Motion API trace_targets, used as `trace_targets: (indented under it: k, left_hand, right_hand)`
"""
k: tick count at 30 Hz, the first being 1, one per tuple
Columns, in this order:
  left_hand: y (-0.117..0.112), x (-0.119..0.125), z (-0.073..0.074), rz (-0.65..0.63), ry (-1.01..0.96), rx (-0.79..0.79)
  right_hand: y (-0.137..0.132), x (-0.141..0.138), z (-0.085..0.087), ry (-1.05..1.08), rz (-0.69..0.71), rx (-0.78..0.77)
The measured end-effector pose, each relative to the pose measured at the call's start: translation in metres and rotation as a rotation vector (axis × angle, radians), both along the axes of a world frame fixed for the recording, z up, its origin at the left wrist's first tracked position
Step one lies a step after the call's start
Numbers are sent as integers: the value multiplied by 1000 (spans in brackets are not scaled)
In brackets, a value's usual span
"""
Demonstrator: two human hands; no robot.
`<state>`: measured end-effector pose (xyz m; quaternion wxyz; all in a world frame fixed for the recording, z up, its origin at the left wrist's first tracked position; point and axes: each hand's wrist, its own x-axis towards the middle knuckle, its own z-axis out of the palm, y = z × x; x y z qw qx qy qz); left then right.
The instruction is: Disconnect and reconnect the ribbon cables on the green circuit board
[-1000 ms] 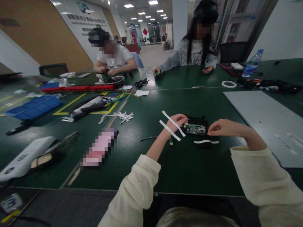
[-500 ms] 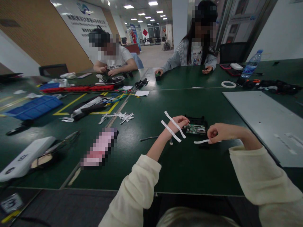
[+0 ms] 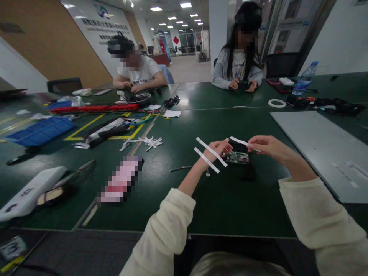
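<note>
A green circuit board [image 3: 236, 157] sits in a black case [image 3: 239, 147], mostly hidden behind my hands. My left hand [image 3: 217, 148] is closed at the left edge of this case, its fingertips partly hidden. Two white tape strips [image 3: 207, 160] lie across the back of that hand and wrist, their ends sticking out. Between thumb and fingers, my right hand [image 3: 266, 147] pinches a short white tape strip [image 3: 238, 140], held above the right part of the case. A dark cable [image 3: 181, 168] lies on the table left of my left wrist.
A pile of white strips [image 3: 152, 142] and a phone [image 3: 122, 179] lie to the left. At right are a large grey panel [image 3: 319, 145], a tape roll [image 3: 277, 103] and a water bottle [image 3: 305, 78]. Two people sit across the green table [image 3: 224, 207].
My right hand has risen and moved away from me with the tape strip, now over the case. My left hand stays near the case. The person opposite has drawn both hands together around a dark object.
</note>
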<state>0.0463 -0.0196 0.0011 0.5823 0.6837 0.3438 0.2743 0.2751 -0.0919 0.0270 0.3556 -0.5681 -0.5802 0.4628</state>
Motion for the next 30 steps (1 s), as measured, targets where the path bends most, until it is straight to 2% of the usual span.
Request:
trace_targets:
  k: [8,14,18,21,24,27,30]
  left_hand:
    - [-13,4,13,-166,-61,4]
    - [-25,6,19,-174,-145,48]
    - [-25,7,21,-196,-129,62]
    - [-19,7,17,-163,-113,86]
    - [-10,6,10,-101,-132,90]
    - [-1,5,4,22,-158,50]
    - [4,3,2,134,-209,-28]
  right_hand:
    - [4,-26,-16,180,18,8]
    - [3,-36,-18,142,35,30]
    - [2,-37,-18,131,49,5]
    - [4,-35,-20,130,53,4]
    - [9,-30,-25,69,-35,86]
    - [14,-22,-33,-97,-117,211]
    - [14,-15,-39,-343,-63,310]
